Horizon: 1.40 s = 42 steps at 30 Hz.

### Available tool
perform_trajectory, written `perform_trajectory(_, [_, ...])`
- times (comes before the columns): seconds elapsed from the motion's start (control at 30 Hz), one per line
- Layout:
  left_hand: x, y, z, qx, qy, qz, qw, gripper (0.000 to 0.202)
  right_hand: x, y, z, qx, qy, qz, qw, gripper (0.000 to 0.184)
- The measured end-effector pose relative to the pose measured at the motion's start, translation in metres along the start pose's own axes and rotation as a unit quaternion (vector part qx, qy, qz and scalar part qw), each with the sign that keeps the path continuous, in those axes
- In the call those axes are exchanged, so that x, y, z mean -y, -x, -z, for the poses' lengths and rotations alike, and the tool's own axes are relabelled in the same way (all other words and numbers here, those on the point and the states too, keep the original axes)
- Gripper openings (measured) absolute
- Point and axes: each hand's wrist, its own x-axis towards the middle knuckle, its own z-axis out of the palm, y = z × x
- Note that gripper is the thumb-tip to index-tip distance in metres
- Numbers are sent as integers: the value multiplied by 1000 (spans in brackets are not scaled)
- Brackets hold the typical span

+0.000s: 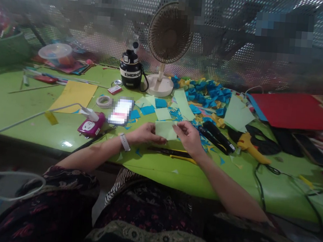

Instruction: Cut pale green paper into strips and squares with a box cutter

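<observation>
Both my hands hold one small pale green paper square (166, 130) just above the green table (17, 106). My left hand (145, 132) pinches its left edge; a white watch sits on that wrist. My right hand (189, 136) pinches the right edge, fingers closed on the paper. Under my hands lies a yellow-handled cutter (175, 154). More pale green and blue paper squares (162, 111) lie just beyond.
A desk fan (167, 43) and a black jug (130, 70) stand at the back. A pile of blue and yellow folded paper (208, 95), a black stapler (218, 137), a yellow glue gun (250, 146), red card (293, 109), yellow sheet (74, 95), tape roll (103, 101), pink device (91, 127) surround.
</observation>
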Motion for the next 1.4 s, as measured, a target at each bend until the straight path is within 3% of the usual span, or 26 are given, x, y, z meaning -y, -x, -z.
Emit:
perform_trajectory(0.17, [2, -3, 6, 2, 10, -16, 1000, 38, -3, -1, 3, 150, 8, -113, 982, 58])
perform_trajectory(0.37, [6, -7, 11, 17, 0, -4, 1000, 34, 3, -4, 9, 231, -15, -136, 963, 53])
perform_trajectory(0.6, [2, -8, 15, 8, -12, 14, 1000, 32, 2, -9, 21, 235, -11, -151, 960, 52])
perform_trajectory(0.77, [0, -6, 13, -39, -24, 14, 999, 36, 1, -7, 16, 231, -22, -140, 962, 50])
perform_trajectory(0.93, [-4, -5, 14, -43, -60, 12, 997, 33, 4, -7, 16, 226, -29, -144, 963, 51])
perform_trajectory(1.1, [-15, -2, 37, -44, -46, 48, 997, 57, 4, -13, 28, 209, -43, -158, 964, 54])
perform_trajectory(1.2, [-22, 0, 54, -28, -81, 62, 994, 60, 0, -15, 32, 217, -30, -173, 960, 56])
perform_trajectory(1.3, [-22, 0, 60, -63, -127, -15, 990, 49, -6, -15, 28, 240, -2, -192, 951, 55])
perform_trajectory(1.4, [-13, -4, 56, -117, -214, -118, 963, 34, -8, -14, 24, 235, 105, -191, 947, 51])
